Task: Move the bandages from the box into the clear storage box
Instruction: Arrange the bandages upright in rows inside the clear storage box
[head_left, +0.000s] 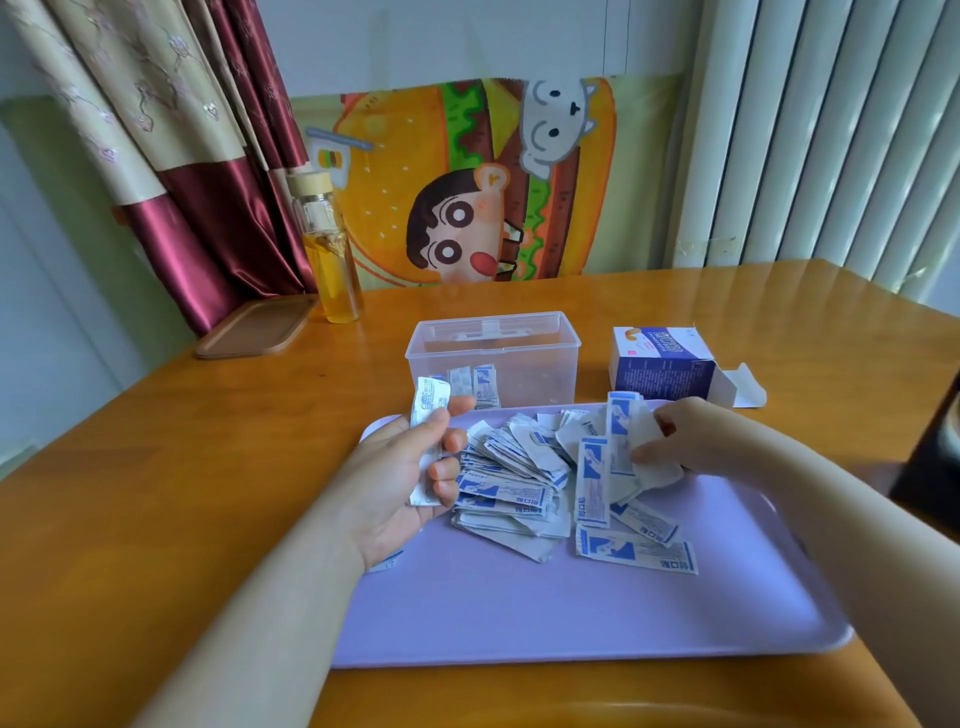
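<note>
"Sorting the bandages (524, 483) on a tray (571, 613) instead of straight from the cardboard box (662, 364): why?"

"Probably because a loose heap, spread between the two sets of fingers, is easier to pick from. The cardboard box lies open on its side beyond the right fingertips."

"And the left hand (400, 478)?"

"Its fingers are curled round a small stack (428, 410) with the thumb pressed on it, so the wrappers stay squared. I'd judge it is building a bundle."

"The right hand (696, 436)?"

"Thumb and fingers pinch a few wrappers, raised off the heap's far edge."

"Where do they go?"

"The clear storage box (493, 338) stands open just beyond the left fingertips. A few bandages stand inside against its near wall, but most are not yet moved."

"Anything else?"

"A bottle (335, 254) and a brown lid (254, 327) sit well past the left fingers, on the table (208, 441)."
</note>
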